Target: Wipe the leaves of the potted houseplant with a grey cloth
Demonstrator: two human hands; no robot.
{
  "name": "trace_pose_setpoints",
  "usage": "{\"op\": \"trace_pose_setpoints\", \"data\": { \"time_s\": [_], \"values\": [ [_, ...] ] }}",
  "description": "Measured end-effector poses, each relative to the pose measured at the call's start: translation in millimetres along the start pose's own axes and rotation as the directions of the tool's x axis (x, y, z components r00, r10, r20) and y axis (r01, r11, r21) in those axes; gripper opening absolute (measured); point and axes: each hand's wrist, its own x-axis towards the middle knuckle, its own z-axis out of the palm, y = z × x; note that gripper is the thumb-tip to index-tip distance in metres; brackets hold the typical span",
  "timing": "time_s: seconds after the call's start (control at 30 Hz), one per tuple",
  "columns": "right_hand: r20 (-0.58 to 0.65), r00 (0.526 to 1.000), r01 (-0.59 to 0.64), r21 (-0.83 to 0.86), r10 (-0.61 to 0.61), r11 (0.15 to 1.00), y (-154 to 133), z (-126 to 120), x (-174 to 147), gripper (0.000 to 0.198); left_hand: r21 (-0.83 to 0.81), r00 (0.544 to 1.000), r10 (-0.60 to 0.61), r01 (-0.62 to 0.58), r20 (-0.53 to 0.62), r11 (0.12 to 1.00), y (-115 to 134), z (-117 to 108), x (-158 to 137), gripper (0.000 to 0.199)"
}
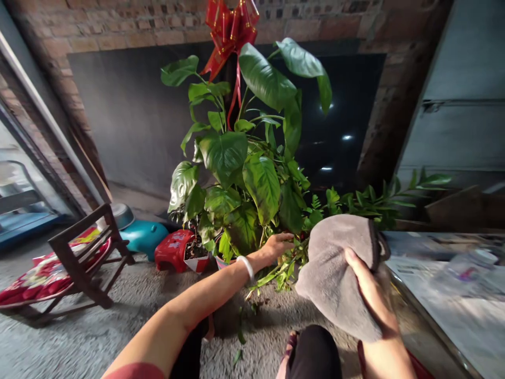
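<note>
Cushions in red and yellow lie on a dark wooden chair (pixel 84 258) well to the left of the big-leaved plant (pixel 244 173). Between chair and plant sits a teal object (pixel 144 237), and just beside it, near the plant's base, a small red stool (pixel 173 250). A red ribbon bow (pixel 231 29) hangs above the plant, against the brick wall. The left hand (pixel 278 245), a white bracelet (pixel 248 266) on its wrist, reaches in among the plant's lowest leaves, fingers loosely curled around stems there; whether it truly grips one is hard to tell. Just right of the plant's base, the right hand (pixel 373 295) holds a grey cloth (pixel 339 268), bunched over the fingers with the thumb pressing on its front. Behind the cloth, a thinner branch with narrow leaves (pixel 379 202) stretches right from the plant. Farther right of the plant runs a flat surface covered with printed sheets (pixel 453 284).
</note>
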Motion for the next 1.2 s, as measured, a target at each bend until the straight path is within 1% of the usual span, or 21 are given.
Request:
{"op": "trace_pose_setpoints", "data": {
  "time_s": [0.07, 0.13, 0.2, 0.23, 0.3, 0.37, 0.43, 0.47, 0.53, 0.6, 0.63, 0.7, 0.77, 0.8, 0.83, 0.87, 0.93, 1.0, 1.07, 1.13, 1.2],
  "values": [
    [-0.053, 0.999, -0.003, -0.058, 0.0, 0.998, 2.6, -7.1, -3.0, 0.07, 0.001, 0.997, -0.022, 0.022, -0.078, 1.0, -2.0, 20.9, 20.9, 0.035],
    [-0.042, 0.999, -0.036, -0.097, 0.032, 0.995, 14.3, -13.4, -5.5, 0.067, -0.041, 0.988, 0.001, -0.008, -0.155, 0.999, -0.8, 38.0, 37.0, 0.04],
    [-0.016, 0.999, -0.035, -0.15, 0.033, 0.988, 22.7, -17.0, -0.3, 0.066, -0.124, 0.981, 0.026, -0.051, -0.193, 0.991, 2.0, 47.7, 44.9, 0.045],
    [-0.006, 1.0, -0.009, -0.172, 0.008, 0.985, 22.0, -16.4, 6.6, 0.067, -0.159, 0.982, 0.027, -0.058, -0.186, 0.986, 3.6, 49.7, 45.4, 0.047],
    [0.008, 0.991, 0.131, -0.195, -0.132, 0.972, 8.1, -6.8, 28.6, 0.068, -0.21, 0.991, 0.019, -0.046, -0.133, 0.977, 7.0, 48.6, 39.6, 0.048],
    [0.009, 0.941, 0.334, -0.206, -0.339, 0.92, -16.3, 15.7, 56.1, 0.067, -0.241, 0.997, 0.028, -0.045, -0.07, 0.969, 10.8, 42.8, 27.4, 0.044],
    [-0.009, 0.859, 0.492, -0.255, -0.511, 0.832, -36.2, 46.6, 78.9, 0.062, -0.258, 0.997, 0.061, -0.074, -0.056, 0.963, 15.2, 34.0, 12.2, 0.036],
    [0.023, 0.818, 0.556, -0.285, -0.574, 0.781, -39.5, 61.8, 85.8, 0.058, -0.259, 0.995, 0.079, -0.094, -0.065, 0.961, 17.4, 28.8, 4.5, 0.033],
    [0.164, 0.744, 0.66, -0.333, -0.647, 0.674, -28.3, 83.7, 89.4, 0.055, -0.243, 0.99, 0.107, -0.127, -0.094, 0.962, 21.4, 17.1, -9.5, 0.029],
    [0.317, 0.687, 0.725, -0.359, -0.654, 0.588, 1.1, 87.5, 84.6, 0.056, -0.219, 0.986, 0.122, -0.144, -0.11, 0.965, 24.3, 5.1, -20.5, 0.028],
    [0.36, 0.687, 0.726, -0.383, -0.631, 0.571, 17.3, 82.3, 82.1, 0.057, -0.211, 0.986, 0.128, -0.149, -0.11, 0.966, 25.3, -0.4, -24.7, 0.028],
    [0.347, 0.748, 0.662, -0.457, -0.566, 0.595, 39.7, 63.5, 82.2, 0.052, -0.212, 0.985, 0.132, -0.154, -0.113, 0.965, 26.4, -8.8, -30.6, 0.027],
    [0.219, 0.809, 0.573, -0.498, -0.545, 0.651, 37.2, 45.8, 89.9, 0.042, -0.234, 0.986, 0.127, -0.15, -0.111, 0.961, 26.9, -12.7, -34.0, 0.027],
    [0.133, 0.809, 0.556, -0.487, -0.572, 0.673, 26.0, 42.0, 95.4, 0.041, -0.248, 0.987, 0.123, -0.146, -0.104, 0.958, 27.3, -13.0, -35.1, 0.028],
    [0.045, 0.785, 0.566, -0.46, -0.618, 0.684, 10.1, 43.0, 100.7, 0.044, -0.263, 0.988, 0.124, -0.144, -0.092, 0.954, 27.8, -12.4, -36.2, 0.029],
    [-0.029, 0.742, 0.596, -0.427, -0.669, 0.68, -8.3, 49.3, 105.0, 0.049, -0.276, 0.989, 0.127, -0.143, -0.075, 0.95, 28.4, -11.3, -37.2, 0.03],
    [-0.078, 0.67, 0.666, -0.375, -0.738, 0.645, -41.2, 74.2, 107.4, 0.053, -0.299, 0.99, 0.137, -0.143, -0.04, 0.944, 30.1, -9.0, -39.4, 0.034],
    [0.023, 0.669, 0.704, -0.339, -0.743, 0.624, -53.5, 105.0, 100.2, 0.054, -0.307, 0.99, 0.137, -0.138, -0.022, 0.942, 31.2, -8.9, -41.8, 0.039],
    [0.186, 0.69, 0.715, -0.322, -0.699, 0.62, -37.1, 126.1, 87.1, 0.055, -0.301, 0.991, 0.134, -0.136, -0.028, 0.944, 30.6, -13.0, -44.0, 0.042],
    [0.283, 0.73, 0.682, -0.357, -0.622, 0.638, -0.6, 127.1, 76.1, 0.057, -0.294, 0.99, 0.13, -0.139, -0.05, 0.946, 27.9, -21.1, -45.3, 0.045],
    [0.277, 0.803, 0.594, -0.442, -0.527, 0.672, 35.7, 109.7, 74.2, 0.054, -0.293, 0.989, 0.138, -0.147, -0.051, 0.945, 23.8, -30.8, -45.7, 0.052]
  ]
}}
